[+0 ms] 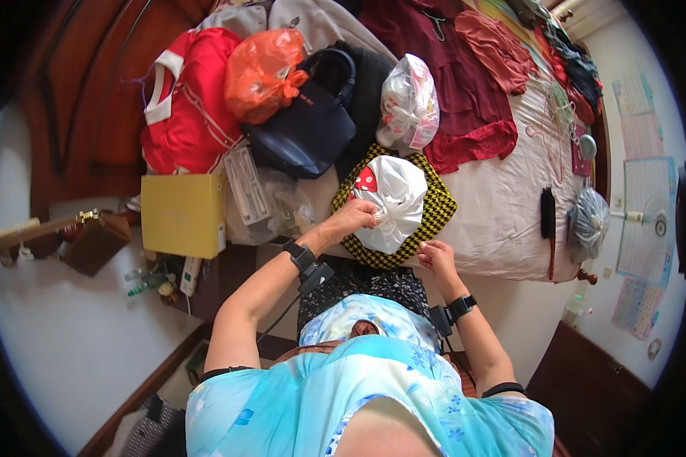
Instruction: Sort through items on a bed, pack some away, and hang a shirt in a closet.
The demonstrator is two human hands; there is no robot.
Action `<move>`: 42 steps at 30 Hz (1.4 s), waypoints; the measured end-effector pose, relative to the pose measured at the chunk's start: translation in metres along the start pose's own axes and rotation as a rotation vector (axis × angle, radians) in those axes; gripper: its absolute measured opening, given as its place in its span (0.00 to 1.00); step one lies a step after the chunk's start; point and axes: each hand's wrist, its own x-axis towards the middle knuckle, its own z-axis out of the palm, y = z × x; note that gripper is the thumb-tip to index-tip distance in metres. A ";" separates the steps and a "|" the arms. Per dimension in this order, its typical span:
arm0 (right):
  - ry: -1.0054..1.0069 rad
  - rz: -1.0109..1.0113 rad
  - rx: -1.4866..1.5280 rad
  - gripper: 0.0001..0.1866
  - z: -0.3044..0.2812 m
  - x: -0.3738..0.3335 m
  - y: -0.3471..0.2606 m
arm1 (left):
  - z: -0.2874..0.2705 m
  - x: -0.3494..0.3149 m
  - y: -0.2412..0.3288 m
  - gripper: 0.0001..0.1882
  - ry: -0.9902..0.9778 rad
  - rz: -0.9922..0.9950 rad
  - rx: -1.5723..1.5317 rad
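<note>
A white plastic bag, gathered at its middle, lies on a yellow and black houndstooth cloth item at the bed's near edge. Something red with white dots shows at the bag's left side. My left hand pinches the gathered plastic at the bag's near left. Close to the bag's lower right, my right hand hovers with fingers curled in; whether anything small is between them is hidden. Both wrists carry black straps with small devices.
Beyond the bag stand a dark blue handbag, an orange plastic bag and a knotted white patterned bag. A yellow box sits at the left. Dark red clothing covers the far bed; a black brush lies at the right.
</note>
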 end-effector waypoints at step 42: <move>-0.813 0.061 -1.640 0.06 0.234 -0.053 0.200 | 0.166 -0.472 -0.475 0.10 1.626 0.259 -1.402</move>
